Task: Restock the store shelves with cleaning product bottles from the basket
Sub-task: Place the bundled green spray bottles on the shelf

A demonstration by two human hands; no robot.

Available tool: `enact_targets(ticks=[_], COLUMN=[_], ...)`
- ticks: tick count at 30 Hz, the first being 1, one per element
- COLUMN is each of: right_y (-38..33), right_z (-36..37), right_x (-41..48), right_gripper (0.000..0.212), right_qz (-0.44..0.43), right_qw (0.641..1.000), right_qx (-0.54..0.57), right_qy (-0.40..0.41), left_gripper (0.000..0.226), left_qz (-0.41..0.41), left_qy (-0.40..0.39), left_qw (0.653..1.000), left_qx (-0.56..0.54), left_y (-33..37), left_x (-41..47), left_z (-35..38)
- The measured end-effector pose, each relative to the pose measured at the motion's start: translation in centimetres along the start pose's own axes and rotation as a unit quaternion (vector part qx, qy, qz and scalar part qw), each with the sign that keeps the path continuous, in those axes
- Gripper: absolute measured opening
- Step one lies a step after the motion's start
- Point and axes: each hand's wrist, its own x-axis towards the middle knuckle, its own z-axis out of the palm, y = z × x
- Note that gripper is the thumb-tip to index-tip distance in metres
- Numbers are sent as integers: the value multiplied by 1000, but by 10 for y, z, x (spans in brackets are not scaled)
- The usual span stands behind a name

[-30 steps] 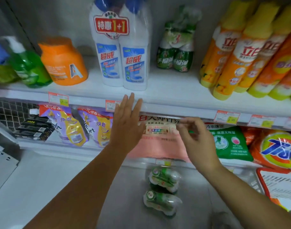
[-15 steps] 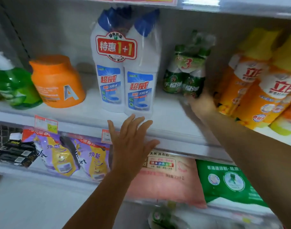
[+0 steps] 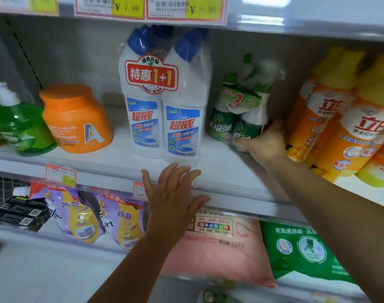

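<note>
On the mid shelf, L to R: green pump bottle [image 3: 18, 125], orange tub [image 3: 77, 119], white twin-pack [image 3: 162, 127], green three-pack [image 3: 236, 125], yellow-capped bottles [image 3: 339, 132].

L hand [image 3: 173, 200]: flat on the shelf lip [image 3: 234, 194] just below the twin-pack, fingers straight and spread, holding nothing. A brace only.

R hand [image 3: 267, 143]: at the three-pack's base, thumb along the front bottom, fingers round its right side. Reads as a grip, though wrap glare blurs the contact line.

Step in hand, my read: seating the three-pack in the gap btwn twin-pack and yellow-capped bottles.

To do it well:
- Twin-pack is tall and narrow-footed, so keep the three-pack off it when sliding left.
- Keep L hand low on the lip, ready to steady the twin-pack.
- Move the three-pack from the base, not the wrap top; it looks top-loose and would tilt.
- Turn the label to face out and set the base fully on the shelf before letting go.
- Watch the R forearm vs the leaning yellow-capped bottles just beside it.

Hidden / poor:
- Basket not in view.
- Green-topped item [image 3: 210, 297] cut off at the bottom edge, can't ID.
- R fingertips are behind the pack.
- Rear of the shelf behind the three-pack is in shadow.
- Far-right bottles run out of frame.
</note>
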Motion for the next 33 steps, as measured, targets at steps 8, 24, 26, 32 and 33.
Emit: enact_targets(ticks=[8,24,26,32,33], right_y=[-31,-33,-29,-17,-17], right_z=[-95,-229,-228,-214,-212], right_x=[-88,-249,-255,-248,-242], right_gripper=[60,115,108,90,86], right_qz=[56,3,0,19,31], right_qw=[978,914,914,903,900], right_qx=[167,292,317,333,334], right_qy=[-111,-281,-255,-271,-278], left_gripper=[79,71,63,71,72], left_qz=[-120,-283,-271,-309,-304], left_qy=[-113,-208,-224,-298,-296], left_qw=[976,714,700,615,638], left_qx=[-142,-606,-621,-661,-643], left_y=[37,171,172,148,147], left_x=[1,-82,-85,-91,-90], left_z=[-65,-196,-199,-184,-180])
